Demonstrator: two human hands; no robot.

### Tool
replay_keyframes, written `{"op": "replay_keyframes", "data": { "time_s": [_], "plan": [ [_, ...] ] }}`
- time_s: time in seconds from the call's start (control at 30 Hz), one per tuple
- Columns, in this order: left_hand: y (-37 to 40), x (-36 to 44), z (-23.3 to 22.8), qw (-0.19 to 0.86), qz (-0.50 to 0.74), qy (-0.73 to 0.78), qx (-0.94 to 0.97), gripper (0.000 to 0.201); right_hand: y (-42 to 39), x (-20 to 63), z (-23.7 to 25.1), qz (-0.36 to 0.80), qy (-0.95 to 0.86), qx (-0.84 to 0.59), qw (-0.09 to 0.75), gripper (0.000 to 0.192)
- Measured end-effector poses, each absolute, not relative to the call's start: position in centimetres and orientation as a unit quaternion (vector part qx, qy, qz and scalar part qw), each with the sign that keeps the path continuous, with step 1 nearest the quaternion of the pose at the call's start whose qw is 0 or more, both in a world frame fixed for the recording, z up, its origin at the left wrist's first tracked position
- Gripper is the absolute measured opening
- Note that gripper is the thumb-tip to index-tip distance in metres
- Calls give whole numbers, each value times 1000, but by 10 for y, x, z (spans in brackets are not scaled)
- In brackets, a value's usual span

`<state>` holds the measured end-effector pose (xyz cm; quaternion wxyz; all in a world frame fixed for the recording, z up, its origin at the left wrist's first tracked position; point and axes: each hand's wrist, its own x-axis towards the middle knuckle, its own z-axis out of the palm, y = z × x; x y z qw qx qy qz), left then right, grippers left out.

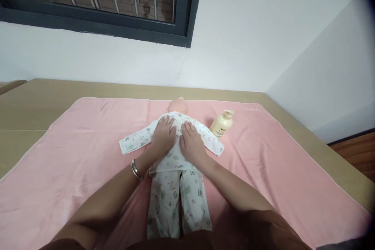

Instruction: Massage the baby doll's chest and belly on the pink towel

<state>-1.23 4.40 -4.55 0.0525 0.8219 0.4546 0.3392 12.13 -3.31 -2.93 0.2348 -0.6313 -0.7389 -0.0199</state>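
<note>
A baby doll (177,107) lies on its back on a pink towel (73,148), head towards the wall. It wears a white printed shirt (137,140) and matching trousers (166,199). My left hand (162,136) lies flat on the left side of the doll's chest, fingers spread, a bracelet on the wrist. My right hand (191,142) lies flat on the right side of the chest, beside the left hand. Neither hand holds anything. A cream lotion bottle (222,124) lies on the towel just right of the doll's shoulder.
The towel covers a tan table (43,90) that stands against a white wall under a dark-framed window (123,23). The table's right edge runs along a wall, with wooden floor (354,152) beyond it.
</note>
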Motion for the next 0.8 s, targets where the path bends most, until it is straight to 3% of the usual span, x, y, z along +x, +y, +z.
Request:
{"op": "replay_keyframes", "data": {
  "time_s": [0.2, 0.5, 0.8],
  "plan": [
    [54, -13, -51, 27, 363, 416, 834, 44, -35, 117, -29, -11, -751, -610, 252, 49],
    [10, -6, -35, 9, 312, 472, 825, 38, 5, 141, -34, 45, -729, -627, 270, 55],
    [16, -10, -29, 10, 337, 484, 807, 29, -21, 118, -29, -44, -711, -658, 243, 48]
  ]
}}
